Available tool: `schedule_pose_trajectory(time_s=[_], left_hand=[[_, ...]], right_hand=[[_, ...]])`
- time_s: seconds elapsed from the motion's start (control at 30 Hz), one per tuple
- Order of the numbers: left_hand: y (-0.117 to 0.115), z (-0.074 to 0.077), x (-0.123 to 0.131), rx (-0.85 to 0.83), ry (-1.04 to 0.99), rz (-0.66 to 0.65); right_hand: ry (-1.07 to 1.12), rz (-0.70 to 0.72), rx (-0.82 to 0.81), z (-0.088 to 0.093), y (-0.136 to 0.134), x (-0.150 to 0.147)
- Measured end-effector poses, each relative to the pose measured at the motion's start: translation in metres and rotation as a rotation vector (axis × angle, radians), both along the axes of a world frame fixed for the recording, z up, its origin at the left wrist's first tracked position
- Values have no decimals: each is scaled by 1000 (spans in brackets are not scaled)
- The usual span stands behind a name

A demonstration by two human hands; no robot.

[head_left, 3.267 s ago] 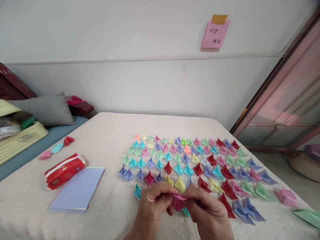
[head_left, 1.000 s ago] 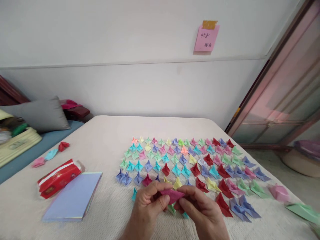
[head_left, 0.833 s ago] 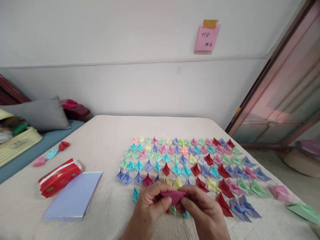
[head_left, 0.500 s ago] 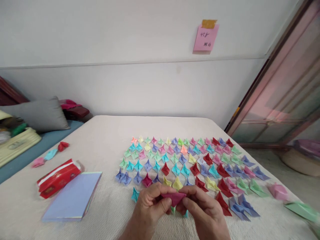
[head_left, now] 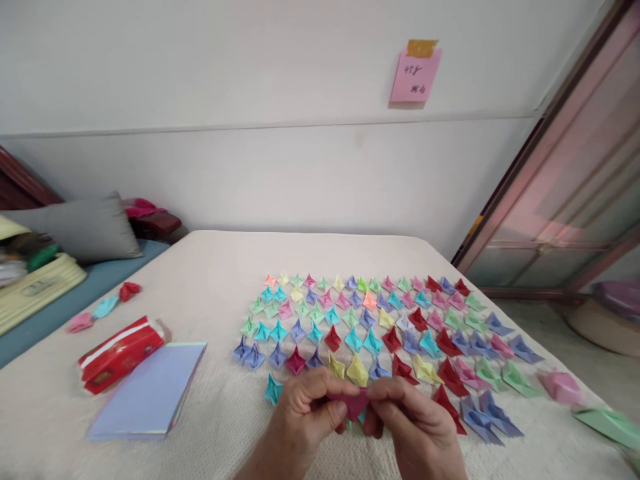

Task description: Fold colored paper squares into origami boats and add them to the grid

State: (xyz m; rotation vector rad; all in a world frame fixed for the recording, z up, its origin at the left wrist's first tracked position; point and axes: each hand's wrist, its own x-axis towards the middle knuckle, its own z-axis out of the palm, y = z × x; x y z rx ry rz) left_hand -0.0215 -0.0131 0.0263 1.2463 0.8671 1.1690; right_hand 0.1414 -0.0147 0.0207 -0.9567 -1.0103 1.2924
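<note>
A small folded piece of magenta paper [head_left: 355, 404] is pinched between both my hands, its lower part narrowing to a point. My left hand [head_left: 313, 417] grips its left side with thumb and forefinger. On the other side, my right hand [head_left: 413, 420] closes thumb and fingers over the right end. Just beyond my hands, rows of small folded paper boats [head_left: 357, 371] in many colours spread over the white tabletop cover [head_left: 220, 267]. Some boats in the nearest row are partly hidden behind my hands.
To the left lie a stack of lilac paper sheets [head_left: 150, 393] and a red packet [head_left: 121, 353]. Small folded pieces, including a red one [head_left: 129, 291], sit near the left edge. A pink folded piece [head_left: 562, 387] rests at right. A pink note [head_left: 415, 77] hangs on the wall.
My fingers have closed further over the magenta paper, my right fingers now covering more of its right end. The whole view has shifted slightly; the boats stay in place.
</note>
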Motion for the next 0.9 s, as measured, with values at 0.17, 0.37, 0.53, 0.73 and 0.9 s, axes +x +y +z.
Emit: schedule_pose_trajectory(time_s=[0.17, 0.37, 0.53, 0.73, 0.9], left_hand=[[0, 1, 0, -9, 1, 31], [0, 0, -2, 111, 45, 38], [2, -4, -3, 340, 179, 64], [-2, -13, -2, 268, 271, 134], [0, -12, 2, -77, -28, 68]], right_hand=[[-20, 18, -33, 7, -2, -3], [79, 27, -107, 11, 2, -7], [56, 141, -180, 7, 9, -2], [16, 135, -146, 5, 9, 1], [-76, 54, -67, 9, 3, -2]])
